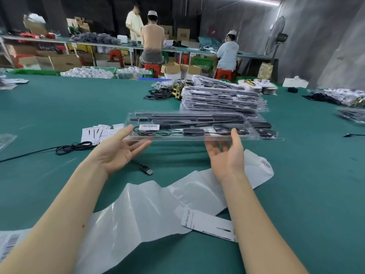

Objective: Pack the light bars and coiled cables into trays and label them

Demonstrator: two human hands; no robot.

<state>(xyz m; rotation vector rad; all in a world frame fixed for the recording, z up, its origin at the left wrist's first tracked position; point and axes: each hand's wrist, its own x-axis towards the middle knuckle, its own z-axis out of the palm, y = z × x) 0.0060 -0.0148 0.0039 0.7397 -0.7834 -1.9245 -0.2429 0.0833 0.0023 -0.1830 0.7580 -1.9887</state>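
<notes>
A clear plastic tray [189, 125] sits level above the green bench [59, 107], filled with long black light bars [189, 115] laid lengthwise and a black coiled cable [152, 133] along its near edge. A white barcode label [149, 126] is stuck on its top near the left end. Behind it, to the right, stands a stack of packed trays [223, 97].

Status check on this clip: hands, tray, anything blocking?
Both hands, left and right, open, palms up under the labelled tray. Tray packed, lifted off the table. Stack of packed trays just behind; path clear.
</notes>
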